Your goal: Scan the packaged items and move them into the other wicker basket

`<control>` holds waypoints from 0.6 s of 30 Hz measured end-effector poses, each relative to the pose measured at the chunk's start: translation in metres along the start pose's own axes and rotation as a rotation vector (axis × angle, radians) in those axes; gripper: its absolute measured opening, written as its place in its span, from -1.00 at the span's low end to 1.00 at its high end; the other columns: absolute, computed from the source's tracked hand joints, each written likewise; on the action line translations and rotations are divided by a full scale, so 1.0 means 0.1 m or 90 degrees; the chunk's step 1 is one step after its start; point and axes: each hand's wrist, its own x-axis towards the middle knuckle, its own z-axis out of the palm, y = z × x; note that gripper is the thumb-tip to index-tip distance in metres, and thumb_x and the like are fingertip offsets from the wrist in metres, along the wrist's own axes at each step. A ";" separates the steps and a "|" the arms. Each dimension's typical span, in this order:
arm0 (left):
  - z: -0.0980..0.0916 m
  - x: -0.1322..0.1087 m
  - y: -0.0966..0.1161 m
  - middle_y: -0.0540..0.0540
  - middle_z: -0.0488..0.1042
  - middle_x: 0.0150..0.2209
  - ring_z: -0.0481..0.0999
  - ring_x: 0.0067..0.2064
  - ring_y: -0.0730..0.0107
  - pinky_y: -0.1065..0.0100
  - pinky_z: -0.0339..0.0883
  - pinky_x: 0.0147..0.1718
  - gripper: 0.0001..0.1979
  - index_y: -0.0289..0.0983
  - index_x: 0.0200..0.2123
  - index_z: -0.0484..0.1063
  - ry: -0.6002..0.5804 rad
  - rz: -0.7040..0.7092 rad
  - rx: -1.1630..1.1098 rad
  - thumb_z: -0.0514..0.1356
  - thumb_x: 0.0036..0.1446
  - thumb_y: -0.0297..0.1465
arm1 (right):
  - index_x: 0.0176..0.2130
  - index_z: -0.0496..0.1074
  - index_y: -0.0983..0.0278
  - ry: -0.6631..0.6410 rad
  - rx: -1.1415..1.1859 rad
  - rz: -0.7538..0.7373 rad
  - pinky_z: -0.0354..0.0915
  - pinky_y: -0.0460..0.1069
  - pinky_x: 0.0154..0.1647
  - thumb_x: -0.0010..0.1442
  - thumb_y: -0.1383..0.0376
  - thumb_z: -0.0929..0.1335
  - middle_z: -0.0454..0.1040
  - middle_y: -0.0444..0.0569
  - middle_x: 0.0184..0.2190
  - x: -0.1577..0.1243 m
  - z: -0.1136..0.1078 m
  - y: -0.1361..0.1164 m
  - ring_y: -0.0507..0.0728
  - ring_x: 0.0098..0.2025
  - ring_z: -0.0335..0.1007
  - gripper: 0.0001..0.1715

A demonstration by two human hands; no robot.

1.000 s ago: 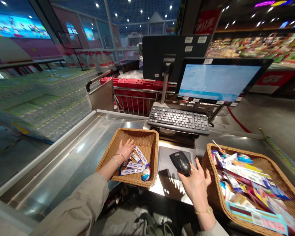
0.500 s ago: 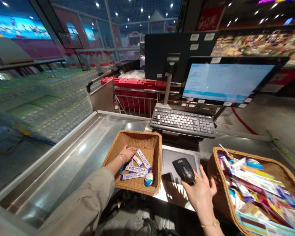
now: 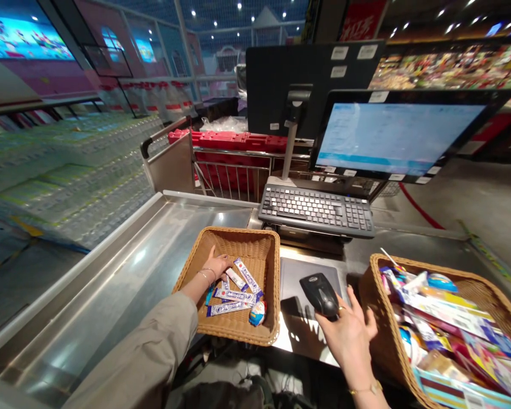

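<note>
Inside the left wicker basket (image 3: 236,332), my left hand (image 3: 217,266) is spread, thumb raised apart, its fingertips at the end of a white wrapped stick (image 3: 235,279). Several more white-and-blue wrapped sticks (image 3: 227,308) lie loosely beside it. A round blue, white and red item (image 3: 258,312) rests in the basket's near right corner. My right hand (image 3: 349,332) grips a black handheld barcode scanner (image 3: 320,294) above the grey plate (image 3: 292,270) between the two baskets. The scanner's handle is mostly hidden by my fingers.
To the right, a second wicker basket (image 3: 377,324) is heaped with colourful packaged sweets. Behind the plate sit a keyboard (image 3: 315,207) and a lit screen (image 3: 392,136). A metal counter with a raised edge (image 3: 89,255) runs along the left; a cart (image 3: 234,170) stands behind.
My left hand has drawn back slightly to the left within the basket, and its thumb has lifted away. The right hand and scanner stay almost in place. The camera view has shifted a little.
</note>
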 end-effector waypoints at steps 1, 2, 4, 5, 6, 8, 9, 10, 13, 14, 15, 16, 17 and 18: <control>0.01 -0.01 0.00 -0.04 0.56 -0.04 0.28 0.24 0.12 -0.24 -0.61 0.23 -0.65 -0.06 -0.12 0.46 0.007 0.000 -0.003 0.32 -0.01 -0.15 | -0.32 0.54 0.16 0.003 0.000 0.000 -0.22 0.29 0.24 0.06 0.00 0.20 0.56 -0.02 -0.08 0.00 0.01 0.00 0.28 0.25 0.12 -0.54; 0.02 -0.01 -0.01 -0.05 0.56 -0.05 0.29 0.24 0.12 -0.22 -0.59 0.23 -0.65 -0.08 -0.13 0.46 0.015 0.000 -0.004 0.31 0.00 -0.13 | -0.33 0.54 0.16 0.006 0.000 0.000 -0.21 0.29 0.25 0.06 0.00 0.20 0.56 -0.03 -0.09 0.00 0.01 0.00 0.27 0.25 0.12 -0.55; 0.04 -0.02 0.00 -0.07 0.57 -0.08 0.30 0.22 0.11 -0.22 -0.59 0.24 -0.66 -0.11 -0.18 0.48 0.031 0.001 -0.006 0.28 0.02 -0.08 | -0.34 0.54 0.15 0.011 -0.001 -0.005 -0.21 0.29 0.24 0.06 0.00 0.20 0.56 -0.03 -0.09 -0.01 0.02 0.00 0.27 0.25 0.13 -0.56; 0.04 -0.02 0.00 -0.06 0.58 -0.10 0.31 0.22 0.10 -0.22 -0.60 0.23 -0.66 -0.12 -0.21 0.48 0.039 0.001 -0.005 0.27 0.02 -0.06 | -0.34 0.54 0.15 0.011 -0.003 -0.006 -0.20 0.29 0.24 0.07 0.00 0.20 0.56 -0.04 -0.09 -0.01 0.02 0.01 0.27 0.25 0.13 -0.56; 0.05 -0.03 0.00 -0.06 0.59 -0.13 0.33 0.21 0.09 -0.23 -0.61 0.23 -0.67 -0.12 -0.23 0.49 0.048 0.002 -0.004 0.26 0.03 -0.04 | -0.34 0.54 0.15 0.009 -0.006 -0.008 -0.20 0.29 0.24 0.07 0.00 0.20 0.56 -0.03 -0.09 -0.02 0.02 0.01 0.27 0.25 0.12 -0.56; 0.06 -0.03 0.01 -0.04 0.60 -0.16 0.35 0.19 0.09 -0.25 -0.62 0.22 -0.69 -0.11 -0.27 0.49 0.069 0.004 0.001 0.22 0.07 -0.03 | -0.33 0.54 0.16 0.006 -0.014 -0.012 -0.18 0.29 0.23 0.08 0.00 0.20 0.56 -0.02 -0.09 -0.03 0.02 0.03 0.28 0.25 0.12 -0.55; 0.06 -0.03 0.01 -0.03 0.60 -0.18 0.36 0.18 0.09 -0.25 -0.62 0.22 -0.70 -0.11 -0.28 0.50 0.079 0.007 0.005 0.20 0.09 -0.03 | -0.33 0.54 0.17 0.007 -0.017 -0.013 -0.17 0.29 0.22 0.08 -0.01 0.21 0.56 -0.01 -0.09 -0.03 0.01 0.04 0.28 0.25 0.13 -0.56; 0.06 -0.03 0.01 -0.02 0.61 -0.20 0.37 0.17 0.10 -0.24 -0.62 0.23 -0.71 -0.11 -0.30 0.50 0.090 0.010 0.009 0.19 0.10 -0.04 | -0.33 0.54 0.17 0.010 -0.018 -0.014 -0.17 0.29 0.22 0.08 -0.01 0.22 0.56 0.00 -0.10 -0.03 0.01 0.05 0.29 0.24 0.13 -0.56; 0.03 -0.03 0.02 0.01 0.60 -0.26 0.44 0.07 0.19 -0.18 -0.56 0.26 -0.72 -0.11 -0.35 0.49 0.121 0.028 0.023 0.19 0.10 -0.05 | -0.34 0.54 0.18 0.022 -0.014 -0.011 -0.17 0.30 0.22 0.08 0.01 0.25 0.56 0.00 -0.10 -0.04 -0.01 0.07 0.30 0.23 0.15 -0.60; 0.01 -0.03 0.02 0.03 0.60 -0.28 0.47 0.00 0.24 -0.14 -0.54 0.27 -0.72 -0.11 -0.36 0.49 0.133 0.035 0.028 0.19 0.10 -0.04 | -0.34 0.54 0.17 0.023 -0.012 -0.011 -0.17 0.30 0.22 0.08 0.01 0.25 0.56 0.00 -0.10 -0.03 -0.01 0.07 0.30 0.23 0.15 -0.60; -0.01 -0.03 0.03 0.05 0.59 -0.31 0.48 -0.07 0.29 -0.11 -0.51 0.28 -0.72 -0.10 -0.37 0.49 0.144 0.041 0.034 0.19 0.11 -0.04 | -0.33 0.54 0.17 0.023 -0.010 -0.013 -0.17 0.31 0.22 0.08 0.02 0.25 0.56 0.00 -0.09 -0.03 -0.01 0.07 0.30 0.23 0.15 -0.61; -0.03 -0.03 0.03 0.07 0.58 -0.34 0.48 -0.13 0.33 -0.08 -0.49 0.29 -0.72 -0.09 -0.38 0.49 0.156 0.048 0.039 0.18 0.11 -0.04 | -0.32 0.54 0.18 0.024 -0.007 -0.016 -0.18 0.31 0.22 0.08 0.02 0.25 0.56 0.00 -0.09 -0.03 -0.01 0.08 0.30 0.23 0.15 -0.61; -0.05 -0.03 0.04 0.08 0.57 -0.36 0.47 -0.18 0.36 -0.06 -0.46 0.30 -0.72 -0.08 -0.39 0.49 0.166 0.055 0.044 0.17 0.12 -0.04 | -0.32 0.54 0.18 0.024 -0.004 -0.020 -0.18 0.31 0.22 0.07 0.03 0.25 0.55 0.00 -0.09 -0.02 -0.01 0.07 0.30 0.24 0.14 -0.61; -0.08 -0.03 0.05 0.09 0.56 -0.39 0.45 -0.22 0.38 -0.04 -0.44 0.30 -0.72 -0.08 -0.40 0.50 0.176 0.061 0.050 0.17 0.13 -0.04 | -0.30 0.54 0.18 0.025 0.001 -0.023 -0.18 0.31 0.22 0.07 0.03 0.26 0.55 0.00 -0.08 -0.02 -0.01 0.07 0.30 0.24 0.14 -0.61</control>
